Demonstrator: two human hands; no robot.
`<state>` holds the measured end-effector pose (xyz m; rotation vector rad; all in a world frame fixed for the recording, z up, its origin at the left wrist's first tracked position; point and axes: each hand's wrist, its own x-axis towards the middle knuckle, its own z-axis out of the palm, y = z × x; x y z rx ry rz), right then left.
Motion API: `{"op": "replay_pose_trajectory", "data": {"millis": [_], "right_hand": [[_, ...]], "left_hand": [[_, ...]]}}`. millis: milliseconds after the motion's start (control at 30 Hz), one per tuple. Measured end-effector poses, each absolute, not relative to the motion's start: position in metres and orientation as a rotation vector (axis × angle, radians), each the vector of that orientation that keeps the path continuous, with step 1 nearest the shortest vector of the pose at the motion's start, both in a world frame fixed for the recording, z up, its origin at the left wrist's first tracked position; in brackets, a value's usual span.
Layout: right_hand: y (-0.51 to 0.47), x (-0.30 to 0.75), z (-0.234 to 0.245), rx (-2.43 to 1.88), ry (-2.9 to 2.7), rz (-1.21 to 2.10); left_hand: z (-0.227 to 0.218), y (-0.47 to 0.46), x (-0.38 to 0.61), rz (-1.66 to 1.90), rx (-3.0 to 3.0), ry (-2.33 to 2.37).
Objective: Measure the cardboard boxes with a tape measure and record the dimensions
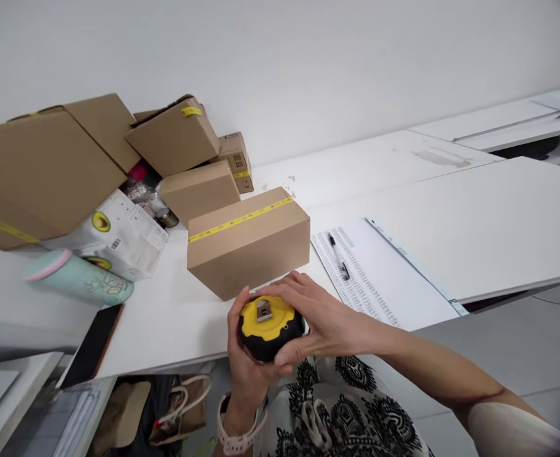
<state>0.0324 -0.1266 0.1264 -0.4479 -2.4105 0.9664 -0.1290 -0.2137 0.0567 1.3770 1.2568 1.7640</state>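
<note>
A yellow and black tape measure (273, 324) is held between both hands, over the front edge of the desk, its metal belt clip facing up. My left hand (246, 374) wraps its left side and underside. From the right, my right hand (312, 317) grips it with the fingers across the top and the thumb low in front. No drawn-out blade can be seen. Just beyond the hands, a closed cardboard box (248, 244) sealed with yellow tape rests on the white desk (179, 330).
Right of the box lie printed sheets (384, 273) with a pen (339, 257) on them. Larger cartons (175, 136), an avocado-print box (127, 228), a mint tumbler (82, 279) and a dark phone (94, 343) stand or lie at left. Bags (179, 412) sit below the desk.
</note>
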Motion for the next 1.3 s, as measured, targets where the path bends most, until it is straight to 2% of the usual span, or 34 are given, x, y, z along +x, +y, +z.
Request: {"op": "replay_pose_trajectory", "data": {"millis": [133, 267, 367, 467, 533, 767, 1000, 1067, 1300], "right_hand": [[-0.118, 0.034, 0.121, -0.425, -2.124, 0.974], [-0.078, 0.044, 0.081, -0.954, -1.413, 0.948], [-0.044, 0.046, 0.049, -1.132, -1.286, 1.171], [-0.029, 0.043, 0.040, -1.018, -1.388, 1.387], [-0.031, 0.042, 0.051, -0.944, -1.491, 1.375], [-0.037, 0.058, 0.122, -1.084, -1.693, 0.841], [-0.018, 0.041, 0.125, -1.010, -1.808, 0.838], [-0.023, 0.035, 0.136, -0.917, -1.831, 0.885], [-0.039, 0.013, 0.173, -0.556, -1.847, 1.504]], "left_hand": [[0.063, -0.217, -0.146, 1.998, 1.021, 1.096], [0.073, -0.225, -0.183, 2.233, 0.834, 1.141], [0.072, -0.221, -0.211, 2.173, 0.776, 1.165], [0.070, -0.208, -0.230, 2.065, 0.705, 1.130], [0.077, -0.201, -0.236, 2.016, 0.677, 1.107], [0.152, -0.194, -0.237, 1.981, 0.638, 1.040], [0.187, -0.157, -0.216, 1.890, 0.513, 1.047], [0.194, -0.147, -0.204, 1.842, 0.503, 1.051], [0.207, -0.131, -0.165, 1.667, 0.686, 1.053]]}}
